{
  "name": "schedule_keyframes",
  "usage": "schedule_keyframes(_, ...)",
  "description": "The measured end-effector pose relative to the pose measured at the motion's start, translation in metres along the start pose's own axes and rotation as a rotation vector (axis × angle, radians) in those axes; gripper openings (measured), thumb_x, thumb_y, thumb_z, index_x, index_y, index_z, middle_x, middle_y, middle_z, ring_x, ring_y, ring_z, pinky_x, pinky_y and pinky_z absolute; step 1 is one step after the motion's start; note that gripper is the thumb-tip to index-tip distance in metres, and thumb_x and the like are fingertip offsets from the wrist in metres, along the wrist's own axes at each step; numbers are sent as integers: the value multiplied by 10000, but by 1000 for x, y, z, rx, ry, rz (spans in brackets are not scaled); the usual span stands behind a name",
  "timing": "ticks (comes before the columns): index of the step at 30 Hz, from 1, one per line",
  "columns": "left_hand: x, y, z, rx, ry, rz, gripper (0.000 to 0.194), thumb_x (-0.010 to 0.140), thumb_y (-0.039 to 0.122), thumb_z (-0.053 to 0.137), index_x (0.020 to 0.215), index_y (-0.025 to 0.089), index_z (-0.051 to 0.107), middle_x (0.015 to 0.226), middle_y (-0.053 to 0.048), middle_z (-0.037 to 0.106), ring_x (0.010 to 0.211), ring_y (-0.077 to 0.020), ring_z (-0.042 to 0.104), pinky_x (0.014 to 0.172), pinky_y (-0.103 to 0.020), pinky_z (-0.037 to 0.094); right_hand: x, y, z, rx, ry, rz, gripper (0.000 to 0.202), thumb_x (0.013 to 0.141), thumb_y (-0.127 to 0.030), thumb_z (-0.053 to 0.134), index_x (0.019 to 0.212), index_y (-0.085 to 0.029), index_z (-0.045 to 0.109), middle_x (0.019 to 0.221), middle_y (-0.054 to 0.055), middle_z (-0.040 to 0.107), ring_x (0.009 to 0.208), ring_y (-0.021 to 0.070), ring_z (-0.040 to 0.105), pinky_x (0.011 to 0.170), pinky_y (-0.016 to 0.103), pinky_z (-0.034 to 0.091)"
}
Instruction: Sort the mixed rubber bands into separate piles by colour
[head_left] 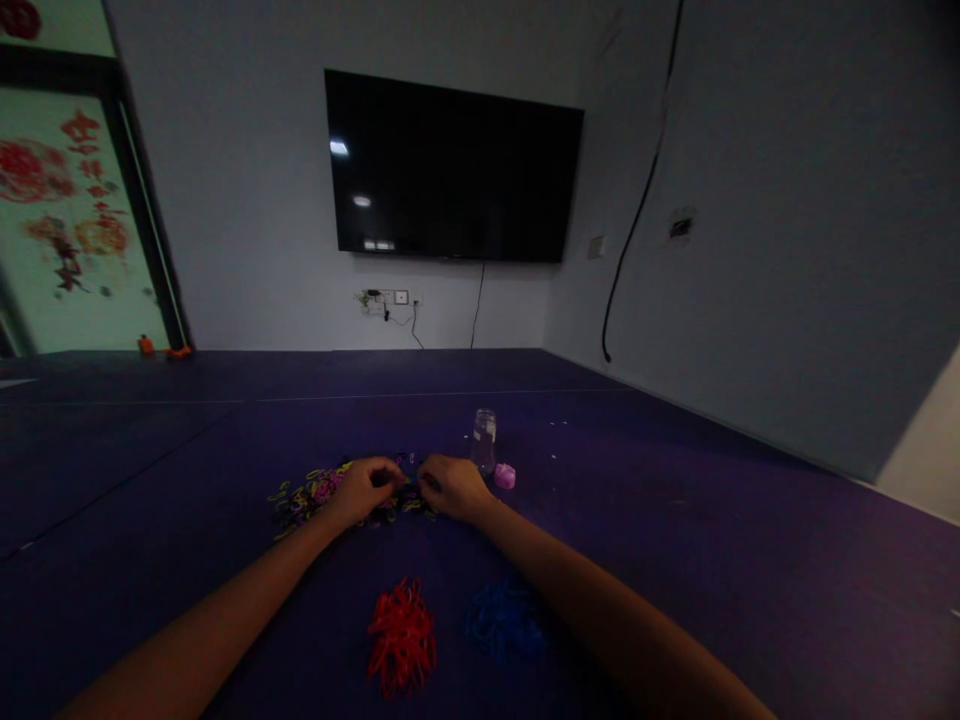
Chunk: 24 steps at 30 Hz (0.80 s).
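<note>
A loose pile of small mixed-colour elastic bands (315, 488), mostly yellow, pink and black, lies on the dark purple floor-like surface (660, 560). My left hand (366, 488) rests over the pile's right part, fingers curled with thumb and forefinger close together. Facing it, my right hand (455, 487) bends its fingers down at the pile's right end. Any band in either pinch is too small to make out. Closer to me sit a heap of red bands (403, 638) and, right of it, a heap of blue bands (504, 620).
Just beyond my right hand stands a clear open jar (484, 440), with a pink cap (505, 476) beside it. A television (454, 165) hangs on the far wall above some sockets (401, 297). A black cable (634, 230) dangles along the right wall.
</note>
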<state>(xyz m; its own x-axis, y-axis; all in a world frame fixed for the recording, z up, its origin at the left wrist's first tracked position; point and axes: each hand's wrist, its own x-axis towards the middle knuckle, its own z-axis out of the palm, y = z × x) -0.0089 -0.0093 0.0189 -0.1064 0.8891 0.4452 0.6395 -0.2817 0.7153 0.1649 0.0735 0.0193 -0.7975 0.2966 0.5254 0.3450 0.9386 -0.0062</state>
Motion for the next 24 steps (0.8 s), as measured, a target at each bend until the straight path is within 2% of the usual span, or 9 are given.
schedule_keyframes(14, 0, 0, 0, -39, -59, 14, 121, 686, 239, 556, 659, 159, 643, 695, -31, 667, 676, -144, 604, 670, -257, 473, 0, 0, 1, 52, -9, -41, 177, 866, -226, 469, 981, -197, 599, 949, 47, 658, 854, 146, 605, 688, 221, 410)
schedule_keyframes(24, 0, -2, 0, -10, -43, -10, 108, 677, 215, 562, 651, 152, 645, 656, -18, 666, 619, -135, 598, 618, -242, 479, 0, 2, 3, 15, -9, -31, 150, 853, -215, 477, 928, -179, 601, 910, 52, 650, 812, 145, 603, 647, 218, 397)
